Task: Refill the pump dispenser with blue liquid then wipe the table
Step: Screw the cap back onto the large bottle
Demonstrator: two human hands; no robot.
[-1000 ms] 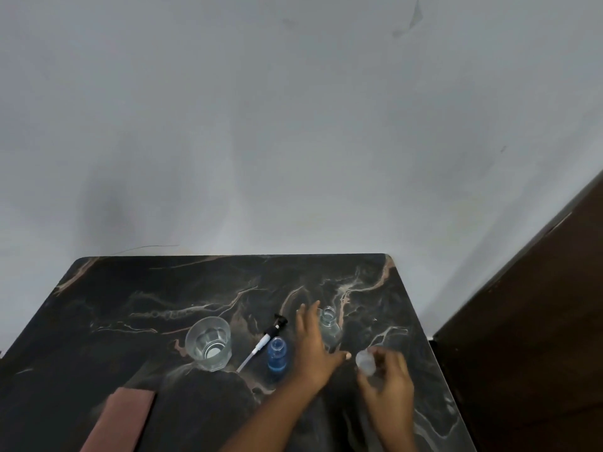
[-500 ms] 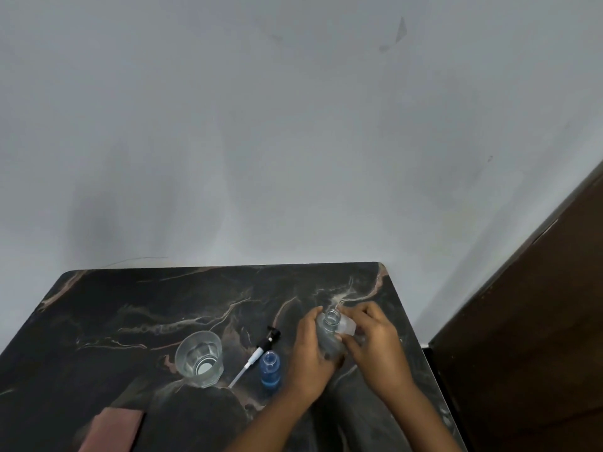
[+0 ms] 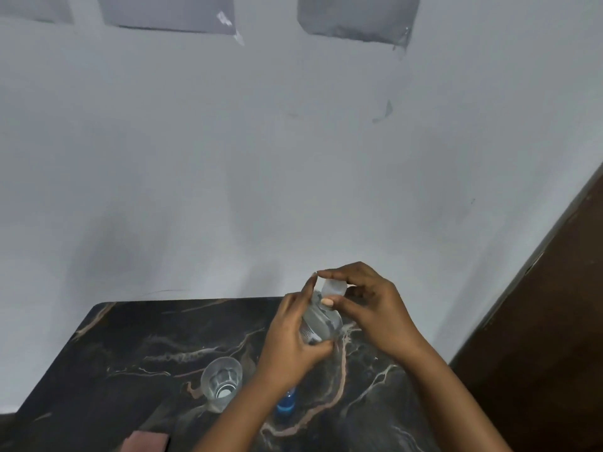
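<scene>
My left hand grips a clear plastic bottle, lifted above the dark marble table and tilted. My right hand pinches a small translucent cap at the bottle's mouth. A small bottle of blue liquid stands on the table, partly hidden behind my left forearm. The pump head with its tube is hidden from view.
A clear drinking glass stands left of the blue bottle. A pink cloth lies at the table's near left edge. A grey wall rises behind the table, and a dark wooden door stands on the right.
Both hands have lifted the clear bottle off the table, the right hand bringing the cap onto its mouth. The camera tilted up; my left forearm now covers the pump head.
</scene>
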